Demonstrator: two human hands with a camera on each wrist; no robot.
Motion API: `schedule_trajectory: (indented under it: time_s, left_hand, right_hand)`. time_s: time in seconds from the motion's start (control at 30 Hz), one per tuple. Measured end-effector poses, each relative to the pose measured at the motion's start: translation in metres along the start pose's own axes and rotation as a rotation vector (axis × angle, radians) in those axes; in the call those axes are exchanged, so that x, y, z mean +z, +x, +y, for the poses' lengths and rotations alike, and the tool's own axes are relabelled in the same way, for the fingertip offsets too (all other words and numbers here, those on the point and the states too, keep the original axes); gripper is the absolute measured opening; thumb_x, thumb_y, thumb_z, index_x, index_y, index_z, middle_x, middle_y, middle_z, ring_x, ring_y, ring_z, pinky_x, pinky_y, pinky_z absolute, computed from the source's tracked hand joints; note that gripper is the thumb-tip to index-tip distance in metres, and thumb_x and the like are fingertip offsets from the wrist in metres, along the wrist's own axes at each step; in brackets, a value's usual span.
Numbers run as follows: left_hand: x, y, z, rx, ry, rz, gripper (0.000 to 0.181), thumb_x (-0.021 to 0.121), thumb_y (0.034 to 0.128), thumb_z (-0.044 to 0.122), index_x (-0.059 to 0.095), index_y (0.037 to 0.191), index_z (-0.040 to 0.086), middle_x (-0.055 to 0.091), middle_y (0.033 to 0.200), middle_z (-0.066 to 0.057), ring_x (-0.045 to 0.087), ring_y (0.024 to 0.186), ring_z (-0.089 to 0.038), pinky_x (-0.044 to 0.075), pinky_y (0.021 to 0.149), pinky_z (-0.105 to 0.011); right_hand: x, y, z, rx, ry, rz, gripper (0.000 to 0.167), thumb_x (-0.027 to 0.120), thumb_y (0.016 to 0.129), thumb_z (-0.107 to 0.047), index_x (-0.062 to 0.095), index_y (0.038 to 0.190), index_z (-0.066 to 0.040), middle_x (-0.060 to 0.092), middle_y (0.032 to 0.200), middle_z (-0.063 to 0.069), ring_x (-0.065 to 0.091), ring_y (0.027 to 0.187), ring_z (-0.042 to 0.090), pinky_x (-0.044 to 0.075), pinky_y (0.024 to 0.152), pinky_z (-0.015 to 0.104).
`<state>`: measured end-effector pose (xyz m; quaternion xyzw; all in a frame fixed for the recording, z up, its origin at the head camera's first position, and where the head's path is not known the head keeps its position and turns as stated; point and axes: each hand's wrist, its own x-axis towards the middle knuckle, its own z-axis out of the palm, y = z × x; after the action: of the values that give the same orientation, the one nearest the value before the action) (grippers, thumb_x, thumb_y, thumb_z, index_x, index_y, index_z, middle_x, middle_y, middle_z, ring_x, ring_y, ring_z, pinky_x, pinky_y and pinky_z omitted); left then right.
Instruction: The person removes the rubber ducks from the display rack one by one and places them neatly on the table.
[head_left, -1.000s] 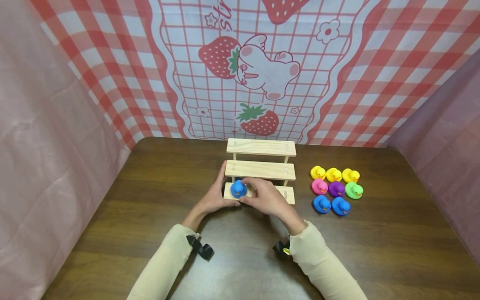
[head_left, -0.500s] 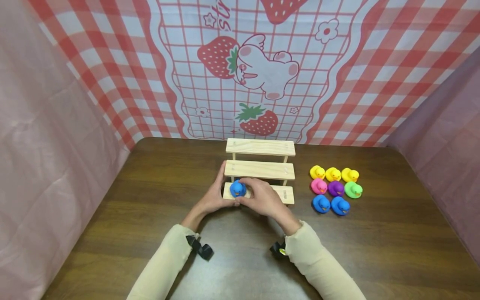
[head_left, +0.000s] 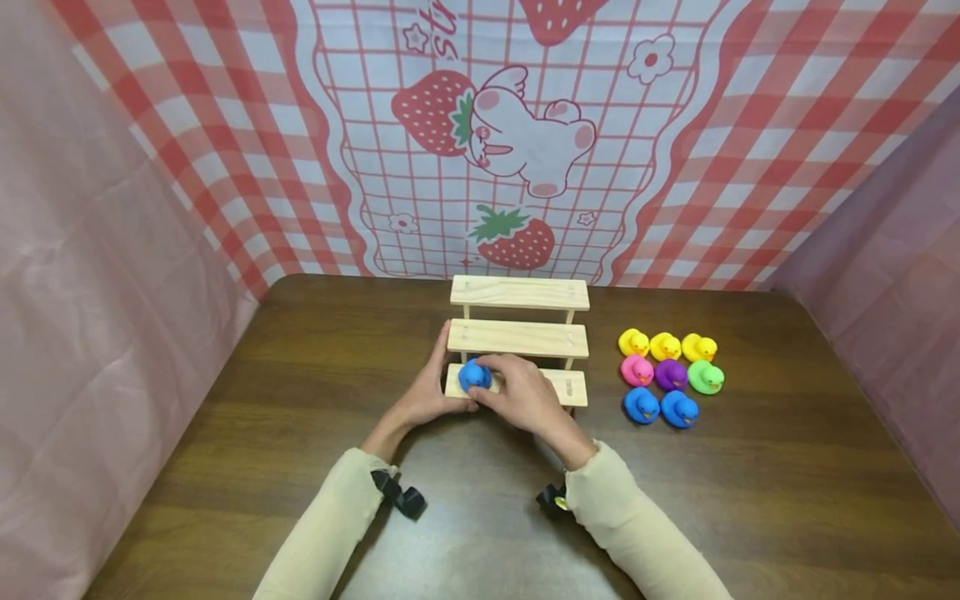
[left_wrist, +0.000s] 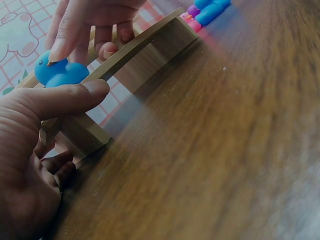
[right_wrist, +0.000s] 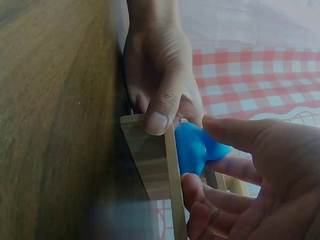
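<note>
A blue rubber duck (head_left: 472, 376) sits at the left end of the lowest board of a three-step wooden shelf (head_left: 517, 337). My right hand (head_left: 527, 398) pinches this duck between thumb and fingers; the right wrist view shows the blue duck (right_wrist: 190, 150) against the board. On the shelf's left end, my left hand (head_left: 423, 396) keeps its grip. In the left wrist view its thumb lies along the front edge of the board, beside the duck (left_wrist: 60, 75), and the other fingers curl below at the side. Part of the lowest board is hidden by my right hand.
Right of the shelf, several rubber ducks stand in rows: yellow ducks (head_left: 665, 347) at the back, a pink duck (head_left: 637, 371), a purple duck (head_left: 671, 375) and a green duck (head_left: 707, 377) in the middle, blue ducks (head_left: 642, 406) in front. A checked cloth (head_left: 300, 167) hangs behind the table.
My right wrist has shifted slightly left, its fingers still at the blue duck. The duck keeps its place on the lowest board, and my left hand stays on the shelf's end.
</note>
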<state>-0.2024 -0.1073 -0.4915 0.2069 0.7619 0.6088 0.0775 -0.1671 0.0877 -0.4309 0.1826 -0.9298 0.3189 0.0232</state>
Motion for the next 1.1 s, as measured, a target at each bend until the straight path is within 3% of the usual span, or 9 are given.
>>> schedule_trajectory:
  time_s: [0.17,0.4,0.5,0.77,1.1]
  left_hand:
    - [0.000,0.000,0.001,0.000,0.004,-0.002,0.136,0.087,0.0677,0.000,-0.007,0.162,0.026,0.020,0.167,-0.019,0.023,0.154,-0.034,0.013,0.127,-0.057]
    - [0.000,-0.001,0.002,0.005,0.004,-0.003,0.137,0.087,0.0674,0.000,-0.008,0.162,0.026,0.017,0.168,-0.017,0.023,0.154,-0.034,0.013,0.127,-0.056]
    - [0.000,-0.001,0.002,0.009,0.007,-0.002,0.137,0.087,0.0674,0.000,-0.007,0.162,0.026,0.013,0.170,-0.014,0.023,0.154,-0.035,0.014,0.127,-0.056]
    - [0.001,0.000,0.000,0.016,-0.003,-0.007,0.137,0.087,0.0673,0.000,-0.007,0.162,0.029,0.011,0.170,-0.012,0.023,0.153,-0.035,0.015,0.126,-0.058]
    - [0.000,0.000,0.002,-0.005,0.010,0.007,0.139,0.087,0.0657,-0.003,-0.008,0.162,0.025,0.018,0.168,-0.017,0.032,0.149,-0.038,0.027,0.123,-0.056]
  right_hand:
    - [-0.002,-0.001,-0.002,-0.010,0.015,-0.002,0.044,0.078,0.086,-0.030,0.069,0.126,-0.014,0.071,0.126,0.009,0.069,0.109,0.026,0.058,0.089,0.045]
    - [-0.009,-0.003,-0.005,-0.008,0.029,-0.018,0.042,0.078,0.087,-0.029,0.070,0.125,-0.014,0.073,0.121,0.007,0.065,0.079,0.013,0.054,0.066,0.030]
    - [-0.013,-0.004,-0.007,-0.006,0.046,-0.025,0.042,0.078,0.087,-0.029,0.070,0.125,-0.015,0.073,0.120,0.007,0.064,0.074,0.009,0.052,0.063,0.026]
    - [-0.024,-0.008,-0.010,0.001,0.135,-0.063,0.041,0.077,0.087,-0.028,0.070,0.126,-0.016,0.072,0.122,0.007,0.064,0.067,0.009,0.050,0.054,0.022]
    - [-0.041,-0.016,-0.004,-0.027,0.167,-0.044,0.041,0.079,0.085,-0.027,0.071,0.122,-0.012,0.073,0.121,0.010,0.065,0.070,0.007,0.052,0.055,0.021]
